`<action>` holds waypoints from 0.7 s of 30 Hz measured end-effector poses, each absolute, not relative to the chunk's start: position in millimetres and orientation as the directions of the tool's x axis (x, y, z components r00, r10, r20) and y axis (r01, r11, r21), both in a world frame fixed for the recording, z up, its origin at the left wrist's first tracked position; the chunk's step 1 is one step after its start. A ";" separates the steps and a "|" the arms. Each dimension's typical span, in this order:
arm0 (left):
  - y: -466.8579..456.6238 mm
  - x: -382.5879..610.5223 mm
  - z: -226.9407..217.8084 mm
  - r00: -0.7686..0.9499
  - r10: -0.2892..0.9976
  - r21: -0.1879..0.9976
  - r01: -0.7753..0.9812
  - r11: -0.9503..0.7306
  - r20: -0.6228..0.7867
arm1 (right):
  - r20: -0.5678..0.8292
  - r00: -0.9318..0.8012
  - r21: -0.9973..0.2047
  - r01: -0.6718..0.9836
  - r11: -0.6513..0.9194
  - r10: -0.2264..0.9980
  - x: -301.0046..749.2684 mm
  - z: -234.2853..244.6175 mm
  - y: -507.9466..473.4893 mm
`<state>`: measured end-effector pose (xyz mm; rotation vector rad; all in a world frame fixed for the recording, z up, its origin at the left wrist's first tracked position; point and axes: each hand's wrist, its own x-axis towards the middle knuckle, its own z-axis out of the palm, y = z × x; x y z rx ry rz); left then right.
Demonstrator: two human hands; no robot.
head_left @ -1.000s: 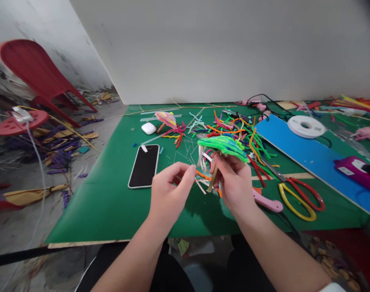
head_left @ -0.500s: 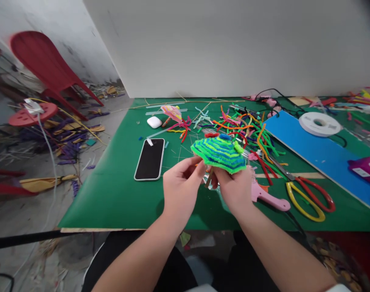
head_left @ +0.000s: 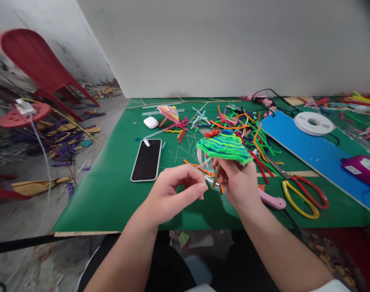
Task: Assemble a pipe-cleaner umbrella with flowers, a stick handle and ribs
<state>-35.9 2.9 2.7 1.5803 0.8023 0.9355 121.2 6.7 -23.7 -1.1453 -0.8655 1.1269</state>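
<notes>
A small umbrella of green, blue and yellow pipe cleaners [head_left: 226,147], with red and blue bits on top, is in my right hand [head_left: 241,184]. That hand's fingers are closed round it just under the canopy, and its short brown stick [head_left: 216,176] points down. My left hand [head_left: 180,188] is apart from the umbrella, to its lower left. Thumb and forefinger are pinched together there, and what lies between them, if anything, is hidden. The pink handle of a glue gun [head_left: 272,198] shows beside my right wrist. Orange pipe cleaners [head_left: 194,164] lie behind my hands.
A phone [head_left: 146,160] and a white case [head_left: 151,122] lie on the green table [head_left: 106,194]. A small pink umbrella [head_left: 169,112] and a pile of pipe cleaners [head_left: 267,142] are farther back. Scissors [head_left: 306,198], a blue board [head_left: 319,162] and a ribbon spool [head_left: 303,126] are at right.
My left hand has let go of the umbrella and drawn down and to the left. My right hand keeps hold of it, now slightly farther right.
</notes>
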 end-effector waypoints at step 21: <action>-2.2 -32.8 5.5 0.788 0.609 0.540 0.551 -0.636 -0.087 | -0.030 0.220 -0.951 -0.306 0.040 0.975 120.1 -19.4 10.1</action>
